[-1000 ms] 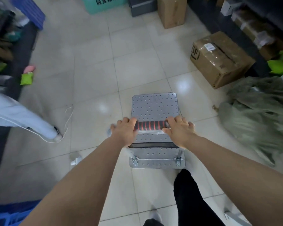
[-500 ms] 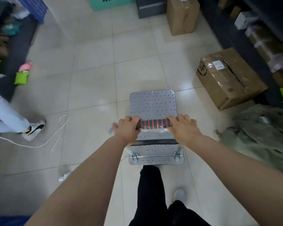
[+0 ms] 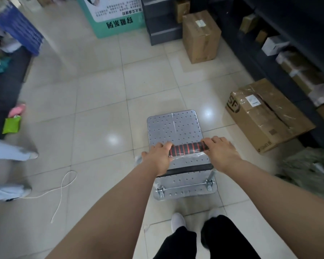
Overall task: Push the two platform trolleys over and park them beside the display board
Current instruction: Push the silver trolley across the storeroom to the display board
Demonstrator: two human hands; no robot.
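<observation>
Head cam has your platform trolley [image 3: 174, 126] sitting on the tile floor [image 3: 94, 101] right in front of your feet. Your left hand [image 3: 156, 157] and right hand [image 3: 222, 153] are both curled tight around its red-and-black handle [image 3: 187, 148]. Taped cardboard box [image 3: 267, 114] is off to the right, green display board [image 3: 113, 14] well ahead.

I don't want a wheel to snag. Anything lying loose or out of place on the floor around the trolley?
Yes: a loose white cord lies looped on the tiles left of the trolley, near another person's feet. It is off the trolley's line ahead.
</observation>
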